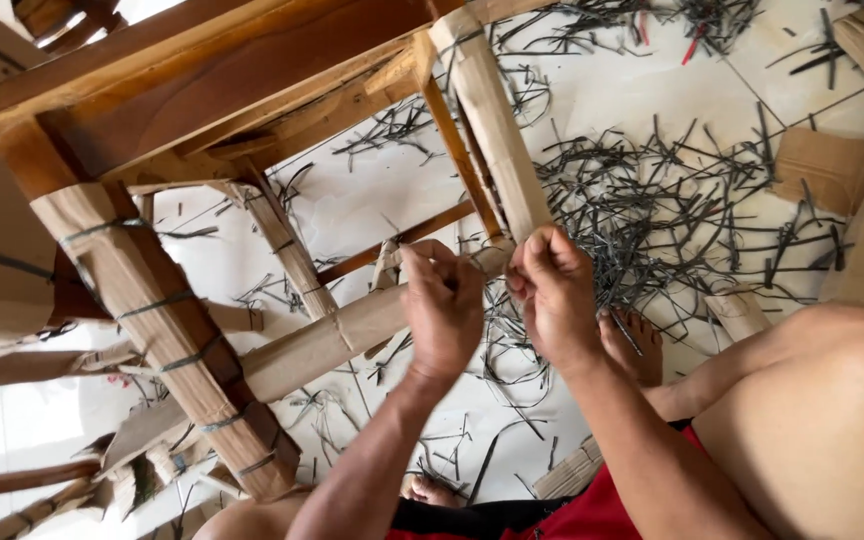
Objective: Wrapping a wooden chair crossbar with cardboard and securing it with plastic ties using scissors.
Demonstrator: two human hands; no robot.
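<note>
A wooden chair frame (212, 90) lies tipped in front of me, its legs and rails wrapped in brown cardboard tied with dark strapping. My left hand (442, 305) and my right hand (555, 295) meet at the corner where a wrapped leg (492, 120) joins a wrapped rail (322, 345). Both hands pinch something thin at that joint, probably a dark strap, though it is too small to see clearly. A thick wrapped leg (162, 330) stands at the left.
Several cut dark strap pieces (672, 200) litter the white tiled floor (352, 200). A cardboard scrap (827, 165) lies at the right. My bare foot (634, 345) and knee (832, 400) are below right. More wrapped wooden parts (22, 490) lie at lower left.
</note>
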